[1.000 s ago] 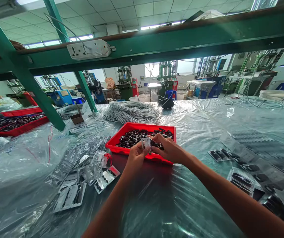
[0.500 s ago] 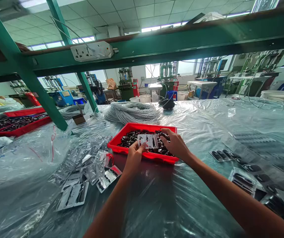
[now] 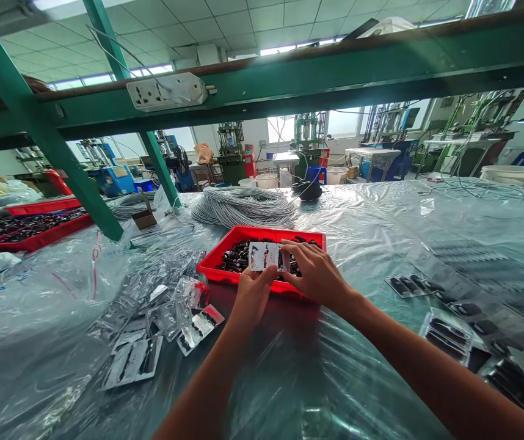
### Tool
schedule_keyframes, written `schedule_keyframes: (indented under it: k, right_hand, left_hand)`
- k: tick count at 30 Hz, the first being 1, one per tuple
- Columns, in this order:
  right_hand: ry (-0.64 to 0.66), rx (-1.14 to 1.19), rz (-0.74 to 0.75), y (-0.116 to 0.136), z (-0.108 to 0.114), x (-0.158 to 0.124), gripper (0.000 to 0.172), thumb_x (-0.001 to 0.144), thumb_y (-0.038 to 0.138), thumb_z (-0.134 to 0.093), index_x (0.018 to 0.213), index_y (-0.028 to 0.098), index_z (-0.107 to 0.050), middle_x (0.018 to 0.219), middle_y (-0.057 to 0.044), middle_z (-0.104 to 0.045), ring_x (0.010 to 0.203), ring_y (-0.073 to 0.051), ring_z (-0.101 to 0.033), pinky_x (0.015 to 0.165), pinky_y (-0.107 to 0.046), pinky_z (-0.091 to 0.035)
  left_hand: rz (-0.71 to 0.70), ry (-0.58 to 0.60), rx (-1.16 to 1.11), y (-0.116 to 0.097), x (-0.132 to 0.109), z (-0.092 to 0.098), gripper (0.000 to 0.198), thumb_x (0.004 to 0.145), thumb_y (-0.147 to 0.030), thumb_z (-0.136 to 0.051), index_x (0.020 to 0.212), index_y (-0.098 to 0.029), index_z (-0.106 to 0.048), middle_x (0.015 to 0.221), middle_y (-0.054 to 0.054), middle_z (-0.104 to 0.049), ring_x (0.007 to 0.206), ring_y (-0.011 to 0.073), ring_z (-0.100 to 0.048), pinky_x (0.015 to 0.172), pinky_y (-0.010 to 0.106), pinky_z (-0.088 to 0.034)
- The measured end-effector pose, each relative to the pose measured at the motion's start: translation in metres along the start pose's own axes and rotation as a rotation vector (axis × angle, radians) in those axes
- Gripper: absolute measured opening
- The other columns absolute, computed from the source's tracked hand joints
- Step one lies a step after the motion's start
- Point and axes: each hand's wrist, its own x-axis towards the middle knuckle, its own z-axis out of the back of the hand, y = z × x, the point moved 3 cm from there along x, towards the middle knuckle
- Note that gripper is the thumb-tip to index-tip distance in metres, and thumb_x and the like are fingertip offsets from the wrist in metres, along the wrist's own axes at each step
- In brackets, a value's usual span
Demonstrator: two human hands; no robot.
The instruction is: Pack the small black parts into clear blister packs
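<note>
My left hand (image 3: 253,294) pinches a small clear plastic blister tray (image 3: 262,255) by its lower edge, thumb in front. The tray is tilted up above a red bin (image 3: 218,269) filled with small black parts (image 3: 233,258). Shaped hollows show in the tray, with something dark at its right end. My right hand (image 3: 314,272) closes around that right end, fingers at the top edge and thumb below. Whether a black part is also between its fingertips is hidden.
Clear blister trays (image 3: 140,360) lie heaped left of the bin. Filled trays (image 3: 447,336) with black parts lie at the right. Behind the bin sits a coil of grey cable (image 3: 243,206). A green beam (image 3: 289,82) with a power strip (image 3: 168,91) crosses above the plastic-covered table (image 3: 372,391).
My right hand has moved left from over the black parts to the tray's right end. The tray has shifted slightly left and up in my left hand.
</note>
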Motion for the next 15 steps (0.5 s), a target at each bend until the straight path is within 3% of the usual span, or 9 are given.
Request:
schedule_keyframes:
  k: [6,10,15]
  right_hand:
    - [0.054,0.313,-0.036,0.001,-0.006,-0.004,0.047,0.086,0.027,-0.068,0.129,0.02,-0.051,0.143,-0.016,-0.055,0.131,-0.03,-0.054,0.106,-0.049,-0.047]
    - [0.066,0.546,-0.171,-0.001,-0.008,-0.004,0.028,0.09,0.025,-0.063,0.116,0.022,-0.055,0.142,-0.012,-0.058,0.118,-0.026,-0.065,0.091,-0.041,-0.058]
    - [0.09,0.648,-0.189,-0.009,-0.006,0.0,0.019,0.089,0.017,-0.057,0.108,0.023,-0.056,0.139,-0.008,-0.06,0.125,-0.023,-0.061,0.082,-0.031,-0.061]
  left_hand:
    - [-0.028,-0.029,0.142,-0.003,0.001,0.003,0.04,0.059,-0.027,-0.089,0.094,-0.016,-0.072,0.091,0.004,-0.075,0.089,0.0183,-0.069,0.091,0.032,-0.05]
    - [-0.048,0.018,0.287,-0.008,0.003,0.007,0.036,0.058,-0.03,-0.088,0.088,-0.017,-0.072,0.083,0.002,-0.074,0.08,0.0173,-0.068,0.085,0.031,-0.051]
    - [-0.225,-0.018,0.79,-0.027,0.002,0.003,0.025,0.068,-0.034,-0.078,0.087,-0.019,-0.071,0.081,0.002,-0.073,0.08,0.0217,-0.067,0.08,0.033,-0.051]
